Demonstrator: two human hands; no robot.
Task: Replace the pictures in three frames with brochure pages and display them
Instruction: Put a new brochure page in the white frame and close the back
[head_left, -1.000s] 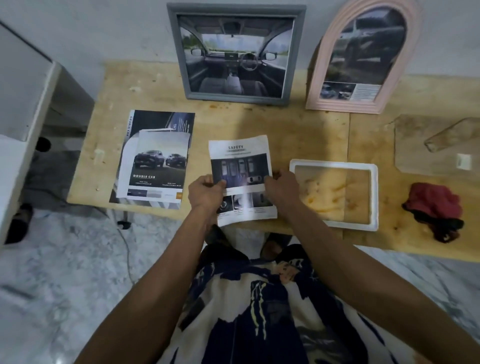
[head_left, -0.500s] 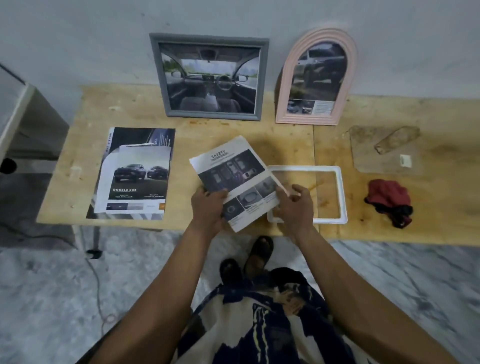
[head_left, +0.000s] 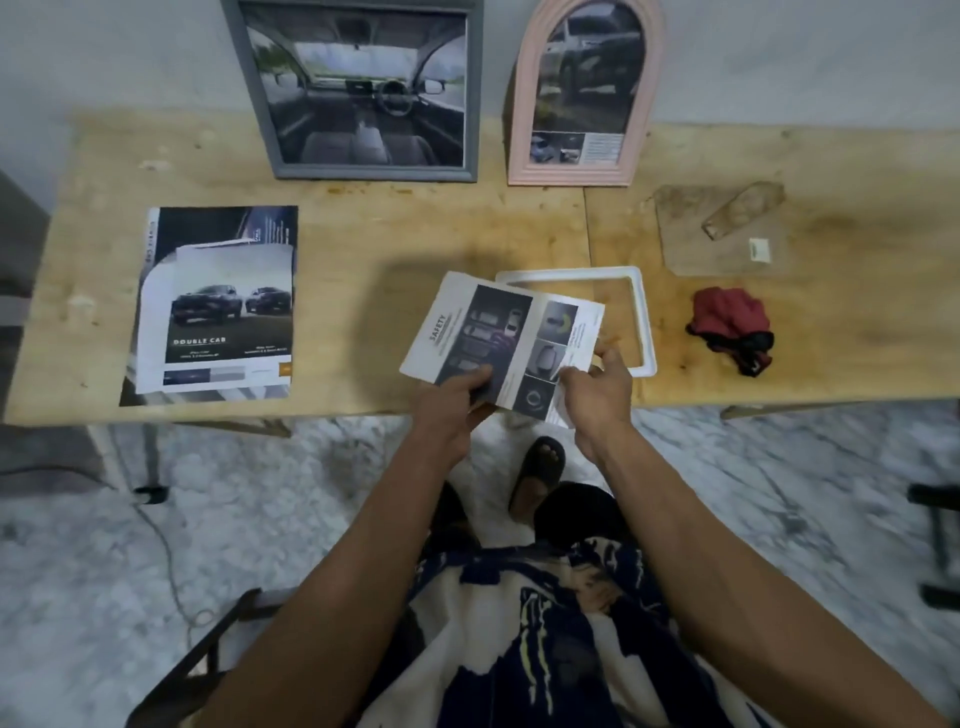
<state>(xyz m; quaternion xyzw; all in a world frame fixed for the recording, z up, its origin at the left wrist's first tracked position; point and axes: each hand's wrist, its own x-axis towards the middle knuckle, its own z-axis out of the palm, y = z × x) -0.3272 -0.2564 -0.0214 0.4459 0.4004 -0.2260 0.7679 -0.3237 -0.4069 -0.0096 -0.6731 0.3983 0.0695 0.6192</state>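
Both hands pinch the brochure page (head_left: 498, 343) by its near edge: the left hand (head_left: 451, 410) closed on the lower left corner, the right hand (head_left: 597, 392) on the lower right. The page, headed SAFETY with dark car pictures, hangs tilted over the bench (head_left: 363, 249) edge, overlapping the empty white frame (head_left: 641, 317) lying flat. Two frames seem done: the grey frame (head_left: 363, 88) and the pink arched frame (head_left: 582, 93) stand against the wall, filled. Fitting and standing the third remains. The brochure (head_left: 218, 306) lies well apart.

Bare forearms; navy-and-cream patterned garment (head_left: 545, 639), perhaps a shirt.
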